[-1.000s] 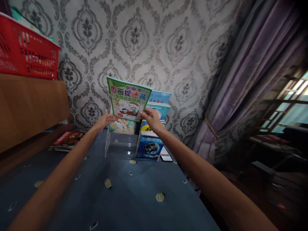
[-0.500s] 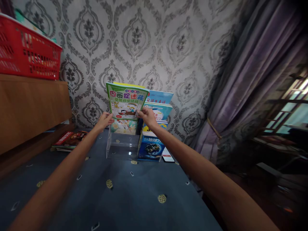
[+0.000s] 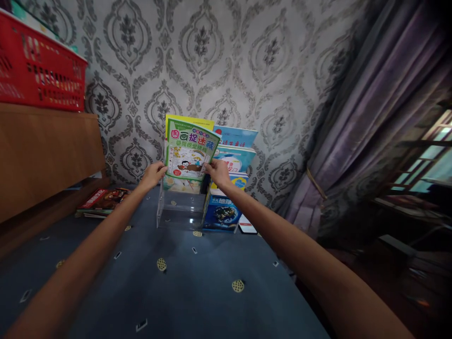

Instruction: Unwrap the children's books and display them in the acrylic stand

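A green-bordered picture book (image 3: 192,155) with a cartoon cover stands slightly tilted in the left column of a clear acrylic book rack (image 3: 180,220). My right hand (image 3: 217,173) pinches its lower right edge, thumb on the cover. At the lower left edge is my left hand (image 3: 153,175), fingers closed together on the book's side; its exact hold is partly hidden. Behind rises a yellow book (image 3: 190,120), with a pale illustrated cover (image 3: 181,185) showing below. The right column holds light blue books (image 3: 240,136) and a dark blue earth book (image 3: 223,214) in front.
A phone (image 3: 247,225) lies right of the rack on the dark patterned tablecloth (image 3: 190,292). Several magazines (image 3: 104,200) are stacked at left, beside a wooden cabinet (image 3: 49,155) bearing a red basket (image 3: 52,75). The wallpapered wall stands close behind; a purple curtain (image 3: 339,122) hangs right.
The green picture book has shifted right and tilted, uncovering more of the yellow book behind it. Both hands stay at its sides. The view has shifted slightly.
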Tool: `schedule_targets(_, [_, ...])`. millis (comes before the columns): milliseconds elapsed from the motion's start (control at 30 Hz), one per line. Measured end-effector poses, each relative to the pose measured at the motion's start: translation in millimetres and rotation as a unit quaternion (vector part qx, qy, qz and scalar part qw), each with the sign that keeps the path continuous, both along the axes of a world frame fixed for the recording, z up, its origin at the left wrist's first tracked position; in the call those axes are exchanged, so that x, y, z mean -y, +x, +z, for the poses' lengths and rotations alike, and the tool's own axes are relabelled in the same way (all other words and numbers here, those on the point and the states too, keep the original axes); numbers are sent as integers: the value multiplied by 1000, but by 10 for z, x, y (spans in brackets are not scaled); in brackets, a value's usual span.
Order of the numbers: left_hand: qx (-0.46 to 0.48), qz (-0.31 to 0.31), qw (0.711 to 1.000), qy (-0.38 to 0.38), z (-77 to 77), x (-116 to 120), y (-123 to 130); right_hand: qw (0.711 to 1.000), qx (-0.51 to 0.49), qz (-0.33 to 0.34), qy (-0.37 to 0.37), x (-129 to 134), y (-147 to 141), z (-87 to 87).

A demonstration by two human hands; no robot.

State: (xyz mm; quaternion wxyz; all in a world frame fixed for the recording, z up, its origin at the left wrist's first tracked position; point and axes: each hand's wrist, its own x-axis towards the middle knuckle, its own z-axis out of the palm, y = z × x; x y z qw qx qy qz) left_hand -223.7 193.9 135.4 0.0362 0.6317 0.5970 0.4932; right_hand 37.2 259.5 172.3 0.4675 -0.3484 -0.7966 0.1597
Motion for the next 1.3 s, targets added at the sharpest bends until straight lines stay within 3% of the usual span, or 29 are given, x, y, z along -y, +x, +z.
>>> schedule_targets(200, [-64,43,997,20,15,27,4,997,51,-51,18,75,-40,110])
schedule_targets(400, [-14,-21,1000,13,10,50,42,992,97,-65,40,105,-105,180])
schedule_targets(567, [-79,32,996,30,-16,63,-5,993,106,-55,8,118,-138,167])
schedule_targets(900, [-198,83,976,-37,-4,65,-49,990,69,-88,91,170,-92,371])
schedule_targets(1100, [-182,114,976,-23,94,147,36,982,63,-109,141,280,-118,446])
schedule_targets(1300, [-219,184,954,-94,240,276,187,967,113,-134,185,397,-106,502])
